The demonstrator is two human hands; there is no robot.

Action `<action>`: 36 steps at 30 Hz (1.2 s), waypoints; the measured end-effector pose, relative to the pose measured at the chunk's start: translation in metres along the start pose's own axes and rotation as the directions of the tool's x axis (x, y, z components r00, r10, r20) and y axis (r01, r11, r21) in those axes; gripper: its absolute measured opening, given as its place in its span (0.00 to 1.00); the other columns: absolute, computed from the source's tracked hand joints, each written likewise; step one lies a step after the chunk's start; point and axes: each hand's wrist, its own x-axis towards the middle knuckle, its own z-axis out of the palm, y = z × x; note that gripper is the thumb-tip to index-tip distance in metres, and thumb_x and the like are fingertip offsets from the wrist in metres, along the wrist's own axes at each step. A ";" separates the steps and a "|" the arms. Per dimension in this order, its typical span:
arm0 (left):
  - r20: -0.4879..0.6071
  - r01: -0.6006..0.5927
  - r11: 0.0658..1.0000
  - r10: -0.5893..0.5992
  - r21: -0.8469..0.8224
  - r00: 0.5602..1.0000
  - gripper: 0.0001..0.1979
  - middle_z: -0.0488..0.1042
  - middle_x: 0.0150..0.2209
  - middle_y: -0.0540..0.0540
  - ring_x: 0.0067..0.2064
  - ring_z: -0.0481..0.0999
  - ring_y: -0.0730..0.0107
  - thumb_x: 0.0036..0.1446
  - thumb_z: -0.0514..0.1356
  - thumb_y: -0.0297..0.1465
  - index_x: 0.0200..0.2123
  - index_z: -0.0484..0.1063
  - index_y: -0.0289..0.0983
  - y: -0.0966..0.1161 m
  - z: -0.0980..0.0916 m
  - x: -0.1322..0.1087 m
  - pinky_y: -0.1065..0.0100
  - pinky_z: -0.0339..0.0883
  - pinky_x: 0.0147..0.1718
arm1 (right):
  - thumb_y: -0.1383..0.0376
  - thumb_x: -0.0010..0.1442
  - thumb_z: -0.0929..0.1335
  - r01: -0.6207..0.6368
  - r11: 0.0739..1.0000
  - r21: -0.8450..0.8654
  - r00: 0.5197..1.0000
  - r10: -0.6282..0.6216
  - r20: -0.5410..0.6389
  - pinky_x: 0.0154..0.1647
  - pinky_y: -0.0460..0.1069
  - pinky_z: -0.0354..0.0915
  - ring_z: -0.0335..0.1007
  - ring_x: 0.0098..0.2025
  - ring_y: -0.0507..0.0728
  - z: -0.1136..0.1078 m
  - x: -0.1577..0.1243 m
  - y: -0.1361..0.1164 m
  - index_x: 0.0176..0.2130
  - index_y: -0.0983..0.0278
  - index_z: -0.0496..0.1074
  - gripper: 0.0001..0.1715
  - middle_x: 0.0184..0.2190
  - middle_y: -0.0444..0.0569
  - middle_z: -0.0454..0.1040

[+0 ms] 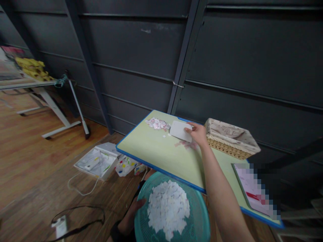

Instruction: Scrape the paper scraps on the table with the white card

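Head view: at centre, the right hand (197,132) pinches a white card (179,130) between thumb and fingers beside paper scraps (155,123), its edge probably best kept flush with the board (156,148), while the left hand (140,203) grips the green basket (205,215), lower centre.

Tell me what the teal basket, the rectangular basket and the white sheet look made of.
Teal basket: probably plastic, slightly glossy, judging by its even colour and fine mesh.
Rectangular basket: seemingly woven natural fibre, its braided wall showing, with a matte, wrinkled cloth lining over the rim.
White sheet: smooth, stiff-looking; plastic or card, can't tell.
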 end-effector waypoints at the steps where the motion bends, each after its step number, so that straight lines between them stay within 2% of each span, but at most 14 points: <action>1: -0.011 0.003 1.000 -0.003 0.004 1.000 0.24 0.76 0.51 0.41 0.56 0.69 0.45 0.46 0.65 0.37 0.48 0.74 0.38 0.000 0.000 0.000 0.49 0.58 0.56 | 0.59 0.47 0.68 -0.005 1.000 0.020 1.000 0.005 0.013 0.28 0.48 0.62 0.69 0.27 0.55 -0.002 0.000 0.000 0.39 0.66 0.78 0.20 0.29 0.50 0.77; 5: -0.008 -0.001 1.000 0.001 0.022 1.000 0.24 0.76 0.51 0.40 0.55 0.69 0.45 0.45 0.66 0.38 0.47 0.75 0.37 0.000 -0.001 0.000 0.50 0.56 0.57 | 0.59 0.43 0.69 -0.046 0.990 0.137 0.993 0.030 0.117 0.26 0.46 0.61 0.68 0.26 0.54 -0.006 0.001 -0.003 0.36 0.68 0.78 0.21 0.30 0.50 0.77; 9: -0.005 0.007 1.000 -0.007 0.015 1.000 0.28 0.77 0.49 0.37 0.54 0.71 0.43 0.46 0.65 0.39 0.51 0.72 0.36 0.000 -0.002 0.001 0.47 0.58 0.55 | 0.59 0.40 0.71 -0.089 0.965 0.246 0.968 0.026 0.248 0.23 0.45 0.59 0.66 0.25 0.53 -0.003 -0.003 -0.011 0.35 0.69 0.77 0.22 0.29 0.49 0.76; 13: -0.006 0.038 0.999 -0.038 -0.003 0.999 0.31 0.78 0.47 0.36 0.52 0.72 0.41 0.45 0.65 0.40 0.53 0.69 0.37 -0.001 -0.002 0.000 0.44 0.60 0.53 | 0.58 0.41 0.71 -0.117 0.947 0.300 0.979 0.060 0.193 0.20 0.45 0.57 0.66 0.23 0.53 0.007 -0.005 -0.016 0.39 0.71 0.76 0.26 0.27 0.50 0.75; 18: -0.032 0.049 0.999 -0.050 -0.011 0.998 0.30 0.79 0.46 0.38 0.51 0.73 0.42 0.43 0.67 0.40 0.51 0.71 0.37 0.000 -0.001 -0.001 0.46 0.59 0.53 | 0.58 0.43 0.69 -0.116 0.968 0.221 0.992 0.099 0.084 0.22 0.45 0.59 0.67 0.24 0.54 0.016 -0.004 -0.012 0.41 0.71 0.76 0.26 0.28 0.52 0.76; 21: -0.046 0.071 0.997 -0.072 -0.029 0.996 0.31 0.78 0.47 0.38 0.50 0.73 0.42 0.41 0.68 0.40 0.50 0.72 0.37 0.000 -0.001 -0.002 0.46 0.59 0.54 | 0.59 0.43 0.69 -0.125 0.968 0.219 0.989 0.105 0.100 0.22 0.46 0.60 0.67 0.24 0.54 0.018 -0.004 -0.012 0.41 0.71 0.76 0.26 0.28 0.51 0.76; 23: -0.055 0.072 0.996 -0.074 -0.044 0.996 0.30 0.78 0.49 0.39 0.51 0.73 0.43 0.40 0.68 0.39 0.49 0.72 0.37 -0.001 -0.001 -0.002 0.48 0.59 0.54 | 0.59 0.42 0.69 -0.135 0.959 0.251 0.983 0.099 0.152 0.22 0.46 0.60 0.67 0.24 0.53 0.017 -0.006 -0.016 0.40 0.71 0.76 0.26 0.27 0.50 0.76; 26: -0.069 0.049 0.996 -0.054 -0.068 0.996 0.26 0.76 0.51 0.40 0.54 0.71 0.45 0.42 0.67 0.37 0.47 0.73 0.37 -0.003 -0.002 -0.001 0.51 0.60 0.55 | 0.59 0.40 0.71 -0.168 0.931 0.323 0.971 0.099 0.219 0.22 0.46 0.60 0.66 0.23 0.53 0.015 -0.008 -0.022 0.38 0.71 0.76 0.26 0.26 0.49 0.75; 28: -0.076 0.046 0.995 -0.052 -0.084 0.996 0.23 0.76 0.51 0.41 0.54 0.71 0.47 0.44 0.66 0.36 0.45 0.74 0.36 -0.004 -0.001 0.000 0.52 0.60 0.55 | 0.58 0.39 0.71 -0.186 0.913 0.363 0.970 0.113 0.213 0.21 0.46 0.59 0.66 0.23 0.53 0.013 -0.009 -0.025 0.38 0.71 0.75 0.27 0.25 0.48 0.74; 31: -0.107 0.078 0.992 -0.089 -0.100 0.990 0.19 0.80 0.45 0.41 0.51 0.74 0.49 0.48 0.64 0.36 0.43 0.75 0.33 -0.001 0.002 -0.003 0.54 0.61 0.54 | 0.58 0.38 0.72 -0.201 0.900 0.387 0.970 0.128 0.206 0.21 0.46 0.58 0.65 0.22 0.52 0.011 -0.009 -0.025 0.38 0.71 0.75 0.28 0.23 0.47 0.74; 35: -0.153 0.099 0.987 -0.118 -0.126 0.981 0.16 0.83 0.33 0.42 0.46 0.78 0.51 0.51 0.61 0.37 0.37 0.77 0.30 0.013 0.013 -0.015 0.57 0.62 0.54 | 0.58 0.36 0.73 -0.269 0.887 0.375 0.938 0.153 0.311 0.20 0.45 0.56 0.63 0.21 0.51 0.010 -0.010 -0.021 0.38 0.71 0.74 0.29 0.23 0.46 0.73; 36: -0.199 0.097 0.989 -0.118 -0.112 0.973 0.14 0.83 0.29 0.43 0.44 0.79 0.52 0.50 0.62 0.37 0.33 0.77 0.32 0.019 0.017 -0.019 0.57 0.64 0.53 | 0.58 0.35 0.73 -0.285 0.877 0.386 0.930 0.155 0.333 0.20 0.44 0.56 0.63 0.21 0.51 0.010 -0.010 -0.020 0.38 0.71 0.74 0.29 0.23 0.46 0.73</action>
